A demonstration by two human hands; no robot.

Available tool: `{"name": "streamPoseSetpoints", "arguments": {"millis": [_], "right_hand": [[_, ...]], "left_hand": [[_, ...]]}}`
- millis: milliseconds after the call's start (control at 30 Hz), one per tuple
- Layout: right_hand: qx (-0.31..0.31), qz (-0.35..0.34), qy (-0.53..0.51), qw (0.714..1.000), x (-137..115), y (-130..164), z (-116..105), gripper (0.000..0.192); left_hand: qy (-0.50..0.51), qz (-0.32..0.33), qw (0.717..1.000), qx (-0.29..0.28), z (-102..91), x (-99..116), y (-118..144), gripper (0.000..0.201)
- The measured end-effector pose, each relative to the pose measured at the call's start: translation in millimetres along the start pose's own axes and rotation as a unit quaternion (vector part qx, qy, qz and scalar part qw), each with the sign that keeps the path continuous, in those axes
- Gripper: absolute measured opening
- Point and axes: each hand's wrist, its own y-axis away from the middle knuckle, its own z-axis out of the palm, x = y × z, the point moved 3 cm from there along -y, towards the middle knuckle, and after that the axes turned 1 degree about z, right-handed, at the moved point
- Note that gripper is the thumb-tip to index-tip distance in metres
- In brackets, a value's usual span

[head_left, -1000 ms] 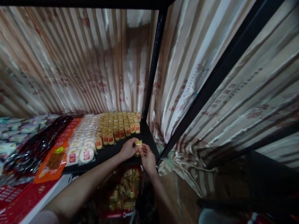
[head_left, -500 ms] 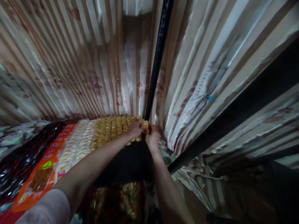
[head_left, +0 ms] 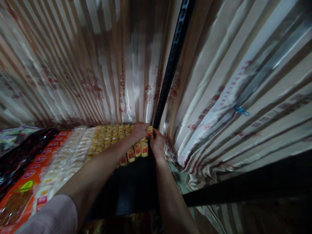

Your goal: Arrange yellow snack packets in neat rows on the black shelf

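Observation:
My left hand and my right hand meet at the back right corner of a black shelf. Between their fingertips is a small yellow-wrapped snack pack, pinched from both sides. Rows of like yellow packs stand close together to the left of my hands. Just below my hands, the front packs show red labels. My left forearm passes over part of the rows and hides some of them.
Left of the yellow packs lie clear-wrapped pale packs, an orange snack bag and dark shiny packs. A black slotted post rises at the corner. Striped printed sheeting hangs behind and to the right, tied with a blue string.
The view has shifted, bringing the red-labelled front packs into clearer sight. Both hands stay at the corner, with the small yellow pack still between them.

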Motion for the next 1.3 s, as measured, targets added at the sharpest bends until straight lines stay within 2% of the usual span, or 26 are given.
{"name": "streamPoseSetpoints", "arguments": {"millis": [267, 433, 567, 700, 800, 900, 1033, 1133, 1300], "right_hand": [[-0.043, 0.029, 0.011, 0.999, 22, -5, 23, 0.038], [-0.063, 0.050, -0.023, 0.997, 32, -7, 32, 0.036], [-0.055, 0.066, -0.009, 0.996, 38, -5, 36, 0.035], [-0.025, 0.074, -0.058, 0.995, 42, 0, 38, 0.035], [-0.013, 0.074, -0.095, 0.993, 44, 3, 38, 0.025], [-0.009, 0.071, -0.097, 0.993, 42, 4, 37, 0.018], [-0.012, 0.080, -0.089, 0.993, 40, 4, 36, 0.015], [-0.009, 0.076, -0.100, 0.992, 41, 5, 37, 0.013], [-0.005, 0.056, -0.129, 0.990, 46, 6, 42, 0.014]], "left_hand": [[-0.053, 0.010, 0.998, 0.024, 18.2, -10, -9, 0.026], [-0.068, 0.023, 0.997, 0.016, 27.9, -14, -12, 0.022], [-0.063, 0.009, 0.998, 0.017, 31.8, -14, -12, 0.023], [-0.050, -0.010, 0.998, 0.039, 33.3, -14, -10, 0.027], [-0.031, 0.025, 0.998, 0.055, 32.6, -14, -9, 0.031], [-0.021, 0.066, 0.997, 0.042, 32.8, -15, -7, 0.029], [-0.026, 0.059, 0.998, 0.012, 34.9, -19, -8, 0.026], [-0.035, 0.057, 0.998, 0.019, 35.4, -20, -8, 0.026], [-0.052, 0.091, 0.994, 0.019, 38.4, -20, -9, 0.024]]}}
